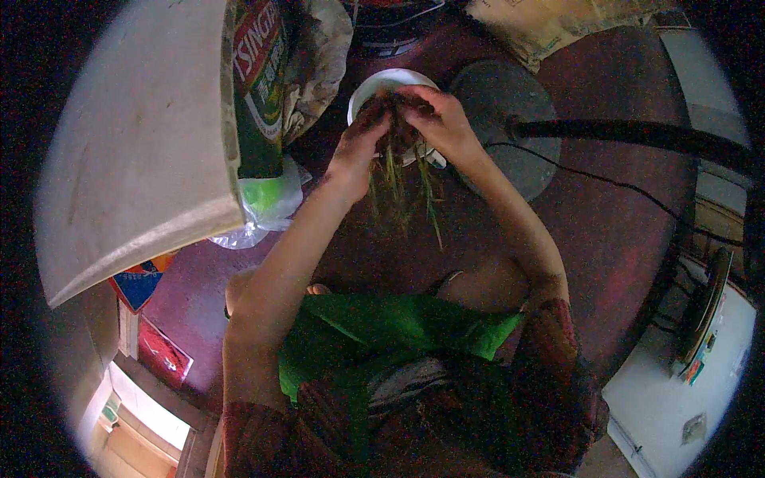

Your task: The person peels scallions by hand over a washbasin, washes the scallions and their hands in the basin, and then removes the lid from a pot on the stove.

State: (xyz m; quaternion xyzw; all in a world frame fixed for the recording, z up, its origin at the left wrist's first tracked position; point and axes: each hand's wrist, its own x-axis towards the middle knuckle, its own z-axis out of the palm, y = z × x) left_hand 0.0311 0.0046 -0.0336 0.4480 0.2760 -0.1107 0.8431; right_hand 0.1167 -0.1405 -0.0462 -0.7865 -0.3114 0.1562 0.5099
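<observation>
Stalks (391, 177) hang toward six o'clock, gripped by left hand (360, 147) and right hand (445, 117) at white bowl (392, 77). Round base (496, 92) (grey, I believe) lies at bowl's three o'clock.

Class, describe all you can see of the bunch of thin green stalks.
The bunch of long, thin, yellowish-green plant stalks is loose and uneven. The bare left hand and bare right hand hold its far end, dark and too blurred to make out, over the white, round bowl; the free ends trail past its near rim toward the person.
</observation>
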